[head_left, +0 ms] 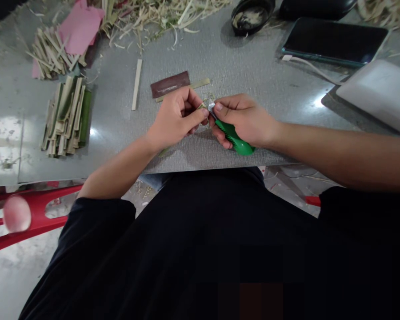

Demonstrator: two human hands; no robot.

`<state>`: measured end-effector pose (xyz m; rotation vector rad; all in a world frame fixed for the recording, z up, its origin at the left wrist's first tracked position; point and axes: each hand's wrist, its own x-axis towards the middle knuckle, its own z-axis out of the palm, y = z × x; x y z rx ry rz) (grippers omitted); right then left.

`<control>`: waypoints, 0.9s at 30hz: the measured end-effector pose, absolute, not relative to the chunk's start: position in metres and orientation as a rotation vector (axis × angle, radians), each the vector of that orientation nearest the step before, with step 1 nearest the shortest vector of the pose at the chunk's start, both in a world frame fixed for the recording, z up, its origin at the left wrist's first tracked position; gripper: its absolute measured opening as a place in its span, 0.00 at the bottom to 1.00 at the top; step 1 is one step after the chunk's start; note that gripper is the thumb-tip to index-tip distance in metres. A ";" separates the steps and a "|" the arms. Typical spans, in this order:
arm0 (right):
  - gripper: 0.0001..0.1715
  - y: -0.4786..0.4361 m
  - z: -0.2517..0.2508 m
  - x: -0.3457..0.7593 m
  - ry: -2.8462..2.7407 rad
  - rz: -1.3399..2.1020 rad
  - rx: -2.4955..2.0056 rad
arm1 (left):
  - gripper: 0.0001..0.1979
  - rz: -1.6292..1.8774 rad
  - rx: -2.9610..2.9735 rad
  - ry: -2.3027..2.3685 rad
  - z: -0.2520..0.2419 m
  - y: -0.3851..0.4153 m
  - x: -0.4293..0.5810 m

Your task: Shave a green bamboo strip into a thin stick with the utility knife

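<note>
My right hand [242,118] grips a utility knife [236,138] with a green handle, its short metal blade pointing up and to the left. Close beside the blade, my left hand [182,111] pinches a thin green strip [202,106], mostly hidden by the fingers. The blade lies at the strip's end; whether it touches I cannot tell. Just beyond my left hand are a dark maroon rectangular piece [170,84] and a pale flat strip [200,84] partly under it. Another pale strip [137,84] lies apart to the left.
On the grey table [113,120], a stack of cut strips [65,118] sits at left, with a bundle [50,53] and pink paper [80,27] behind. Shavings [160,15], a black bowl [251,18], a phone [335,41] and a white cable [311,66] lie farther back. A red stool [40,209] stands below left.
</note>
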<state>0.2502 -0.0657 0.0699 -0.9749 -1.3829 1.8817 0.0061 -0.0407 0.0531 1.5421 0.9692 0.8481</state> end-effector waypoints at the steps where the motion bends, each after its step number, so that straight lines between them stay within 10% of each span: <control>1: 0.32 -0.065 0.070 0.251 -1.395 1.880 -0.970 | 0.29 0.847 1.538 0.969 0.053 -0.041 0.006; 14: 0.20 -0.063 0.069 0.255 -1.406 1.578 -0.936 | 0.17 0.839 1.245 0.942 0.065 -0.041 0.010; 27: 0.33 -0.056 0.065 0.256 -1.503 1.531 -0.869 | 0.21 0.680 1.332 0.974 0.061 -0.045 0.007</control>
